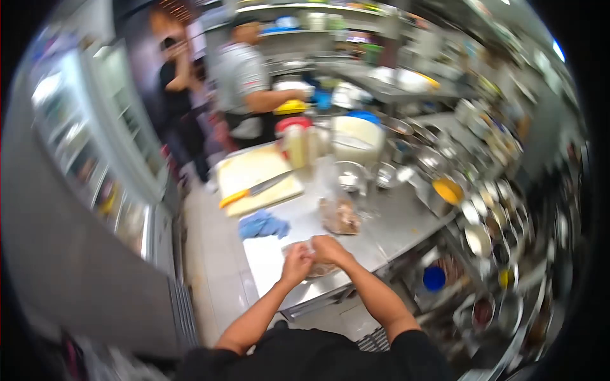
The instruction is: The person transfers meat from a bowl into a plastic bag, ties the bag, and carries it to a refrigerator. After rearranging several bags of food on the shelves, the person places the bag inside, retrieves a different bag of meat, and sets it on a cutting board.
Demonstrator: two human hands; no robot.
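Note:
My left hand (pixel 297 264) and my right hand (pixel 328 250) are close together over the near edge of the steel table (pixel 375 238). Both have their fingers closed at the gathered top of a clear plastic bag (pixel 322 270). Brownish contents show through the bag below my hands; blur hides what they are. Just beyond lies a second clear bag (pixel 341 217) with pale brown pieces that look like meat. A crumpled blue cloth (pixel 264 224) rests to the left of my hands.
A knife (pixel 254 189) with a yellow handle lies on a cutting board (pixel 254 165). Behind stand a white bucket (pixel 357 141), red-lidded containers (pixel 295 143) and metal bowls (pixel 349 175). Two people are at the back left. A glass-door fridge (pixel 101 140) is at left, stacked containers (pixel 478 240) at right.

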